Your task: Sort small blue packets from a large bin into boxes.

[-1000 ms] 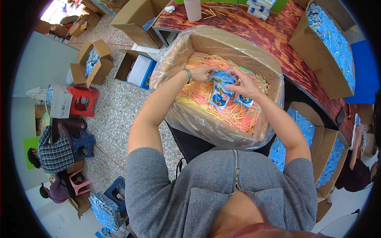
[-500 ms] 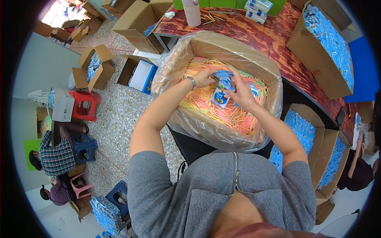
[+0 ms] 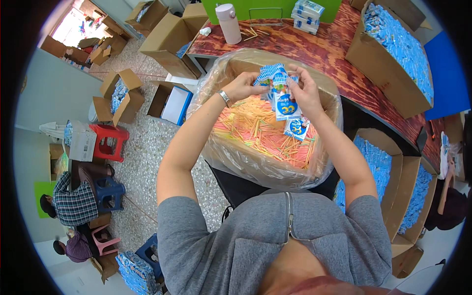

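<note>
A fanned bunch of small blue-and-white packets (image 3: 286, 104) is held up over a large carton lined with clear plastic (image 3: 233, 164). My left hand (image 3: 243, 87) pinches the bunch at its left side, the thumb in front. My right hand (image 3: 306, 93) grips the bunch's right side between thumb and fingers. Below them, thin pink, yellow and orange sticks (image 3: 250, 130) fill the carton. One loose blue-and-white packet (image 3: 297, 129) lies on the sticks under my right wrist.
Behind the carton a red-brown table (image 3: 322, 49) bears a pale tumbler (image 3: 228, 23), stacked small boxes (image 3: 307, 17) and a big carton of blue packets (image 3: 393, 73). More packet-filled cartons (image 3: 371, 157) stand at my right. Stools (image 3: 109, 142) and two seated people are at the left.
Both hands have risen and moved farther from me with the packets, which now fan out more widely. The loose packet on the sticks shows more fully.
</note>
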A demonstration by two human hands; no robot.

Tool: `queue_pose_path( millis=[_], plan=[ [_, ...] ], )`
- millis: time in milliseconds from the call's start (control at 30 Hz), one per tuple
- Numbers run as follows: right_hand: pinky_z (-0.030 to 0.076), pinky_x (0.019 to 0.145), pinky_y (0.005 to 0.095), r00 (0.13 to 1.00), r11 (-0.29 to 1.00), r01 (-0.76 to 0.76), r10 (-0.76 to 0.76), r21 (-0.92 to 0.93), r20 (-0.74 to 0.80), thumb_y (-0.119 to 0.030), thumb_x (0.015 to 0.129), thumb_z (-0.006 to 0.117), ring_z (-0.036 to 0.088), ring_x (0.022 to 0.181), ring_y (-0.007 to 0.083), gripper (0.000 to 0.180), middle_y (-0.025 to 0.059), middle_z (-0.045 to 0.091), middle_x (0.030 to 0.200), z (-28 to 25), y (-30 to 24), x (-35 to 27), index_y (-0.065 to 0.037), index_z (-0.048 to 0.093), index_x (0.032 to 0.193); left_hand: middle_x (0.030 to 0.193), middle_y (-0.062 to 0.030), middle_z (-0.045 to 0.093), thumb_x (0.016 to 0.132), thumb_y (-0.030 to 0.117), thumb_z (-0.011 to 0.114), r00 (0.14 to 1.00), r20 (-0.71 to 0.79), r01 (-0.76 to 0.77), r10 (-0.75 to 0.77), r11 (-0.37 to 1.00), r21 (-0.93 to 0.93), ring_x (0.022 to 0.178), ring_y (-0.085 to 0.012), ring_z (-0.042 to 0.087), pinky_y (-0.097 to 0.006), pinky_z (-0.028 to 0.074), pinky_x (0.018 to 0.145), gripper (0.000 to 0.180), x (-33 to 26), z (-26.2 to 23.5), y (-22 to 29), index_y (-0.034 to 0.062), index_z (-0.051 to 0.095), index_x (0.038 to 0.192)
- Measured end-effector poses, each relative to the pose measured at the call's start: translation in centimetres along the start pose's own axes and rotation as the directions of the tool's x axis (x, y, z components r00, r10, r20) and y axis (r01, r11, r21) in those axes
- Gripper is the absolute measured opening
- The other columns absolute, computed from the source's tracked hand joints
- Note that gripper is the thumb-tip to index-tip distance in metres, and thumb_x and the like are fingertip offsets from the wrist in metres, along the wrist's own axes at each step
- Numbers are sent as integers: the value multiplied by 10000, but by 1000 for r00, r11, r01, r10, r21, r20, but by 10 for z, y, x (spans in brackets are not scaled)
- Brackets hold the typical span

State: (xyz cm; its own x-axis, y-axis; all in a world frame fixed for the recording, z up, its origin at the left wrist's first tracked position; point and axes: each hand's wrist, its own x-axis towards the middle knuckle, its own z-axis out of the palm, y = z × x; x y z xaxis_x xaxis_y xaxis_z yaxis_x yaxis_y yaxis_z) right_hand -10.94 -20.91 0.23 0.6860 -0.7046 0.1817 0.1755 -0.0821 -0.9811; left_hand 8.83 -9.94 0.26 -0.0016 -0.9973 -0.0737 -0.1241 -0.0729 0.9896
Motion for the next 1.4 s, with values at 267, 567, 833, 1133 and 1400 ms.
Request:
queue_pose_path(
  millis=[267, 567, 833, 1133, 1400],
  plan=[
    [441, 719, 196, 940, 891, 296, -336, -344, -62, -51, 956, 521, 519, 823, 47, 380, 6, 533, 985, -85, -50, 31, -40, 443, 1328, 942, 23, 665, 885, 266, 694, 986, -127, -117, 107, 990, -75, 792, -35, 587, -216, 491, 675, 314, 85, 54, 57, 66, 626, 1117],
    [473, 770, 352, 703, 580, 355, -683, -733, -199, -28, 897, 555, 589, 839, 266, 299, 110, 552, 899, -238, -26, 52, -49, 557, 1196, 974, -1, 658, 900, 127, 644, 971, -76, -227, 227, 974, 8, 823, -64, 592, -251, 510, 723, 285, 252, 157, 50, 38, 591, 1165],
    [482, 777, 384, 696, 656, 244, -631, -714, -341, -28, 901, 537, 591, 859, 293, 238, 133, 576, 964, -295, 36, 53, -43, 568, 1136, 1129, -81, 629, 737, 129, 824, 986, 127, -121, 109, 988, 94, 1012, -130, 605, -298, 513, 870, 632, 320, 196, 2, 5, 489, 1258],
    [370, 1061, 370, 922, 761, 181, -352, -623, -162, -221, 662, 837, 453, 1274, 340, 1182, 273, 416, 1355, -335, 46, 32, -120, 38, 1528, 1033, -85, 669, 698, 10, 787, 992, 67, -116, 111, 989, 88, 924, -142, 638, -306, 524, 843, 562, 326, 206, -8, -23, 527, 1195],
    [495, 868, 308, 980, 901, 54, -131, -430, -152, -138, 683, 820, 631, 976, 182, 691, 113, 643, 1079, -342, 31, 23, -36, 493, 1283, 1118, -131, 613, 675, 5, 792, 964, 25, -262, 263, 942, 209, 1008, -181, 612, -321, 515, 866, 649, 323, 219, 7, 2, 487, 1247]
  ],
)
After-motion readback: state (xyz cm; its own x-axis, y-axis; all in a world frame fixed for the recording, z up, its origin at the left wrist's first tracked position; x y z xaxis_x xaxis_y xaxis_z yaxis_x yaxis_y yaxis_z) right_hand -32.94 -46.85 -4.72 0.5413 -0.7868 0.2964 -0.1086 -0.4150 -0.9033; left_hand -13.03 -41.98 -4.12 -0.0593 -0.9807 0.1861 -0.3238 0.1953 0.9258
